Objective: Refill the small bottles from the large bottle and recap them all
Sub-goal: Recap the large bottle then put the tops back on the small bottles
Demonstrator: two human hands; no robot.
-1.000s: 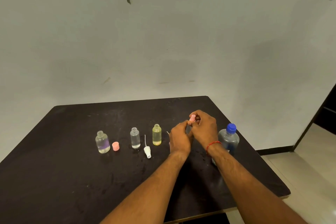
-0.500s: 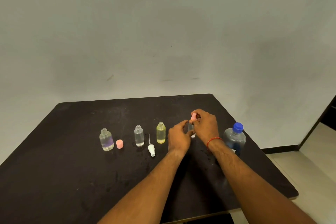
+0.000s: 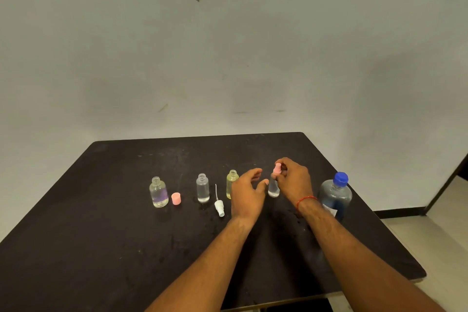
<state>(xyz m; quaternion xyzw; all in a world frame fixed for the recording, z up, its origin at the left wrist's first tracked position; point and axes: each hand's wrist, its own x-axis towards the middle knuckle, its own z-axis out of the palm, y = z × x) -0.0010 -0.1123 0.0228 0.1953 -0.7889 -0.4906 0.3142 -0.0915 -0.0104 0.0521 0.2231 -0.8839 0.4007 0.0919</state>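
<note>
Capping a small bottle (image 3: 274,188)
Three open bottles (image 3: 202,188) stand at left; the left hand (image 3: 247,196) hovers slack beside the small bottle on the table (image 3: 101,223), whose pink cap (image 3: 277,169) the right hand (image 3: 295,181) pinches. Light, slick, probably tippy: best steadied low on its body.

Small bottles (image 3: 202,188) left of large bottle (image 3: 335,196).

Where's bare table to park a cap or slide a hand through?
Free: table near side left of the forearms; far strip behind the bottle row; corner left of the purple-tinted bottle. Crowded: the row, pink cap and white pump through left hand, right hand gripping the pink spray top, large bottle.
</note>
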